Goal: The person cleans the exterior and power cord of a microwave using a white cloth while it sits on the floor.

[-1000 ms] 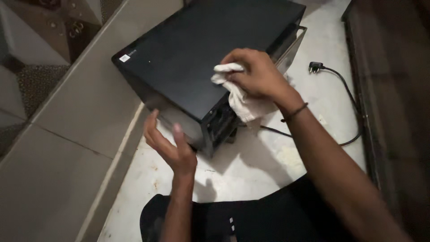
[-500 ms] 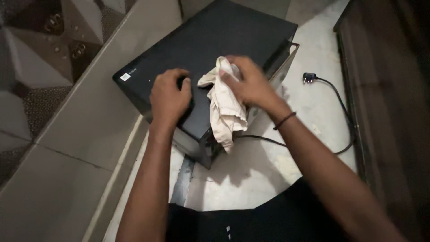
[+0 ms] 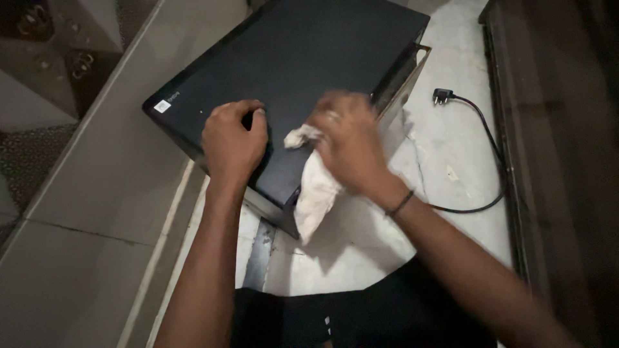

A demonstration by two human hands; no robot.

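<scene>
A black box-shaped appliance [image 3: 303, 58] lies on a pale counter [image 3: 445, 142]. My left hand [image 3: 233, 143] presses on its near corner with fingers curled, holding nothing. My right hand [image 3: 348, 145], blurred by motion, grips a crumpled off-white cloth [image 3: 314, 193] at the appliance's near right edge. The cloth's loose end hangs down past that edge.
A black power cord with a plug [image 3: 442, 96] runs across the counter at the right. A dark wooden surface [image 3: 561, 129] borders the counter on the right. Grey tiles [image 3: 84, 212] and patterned tiles [image 3: 45, 77] lie to the left.
My left hand came up from beside the appliance and settled on its top corner. My right hand with the cloth moved down and toward me along the appliance's near right edge.
</scene>
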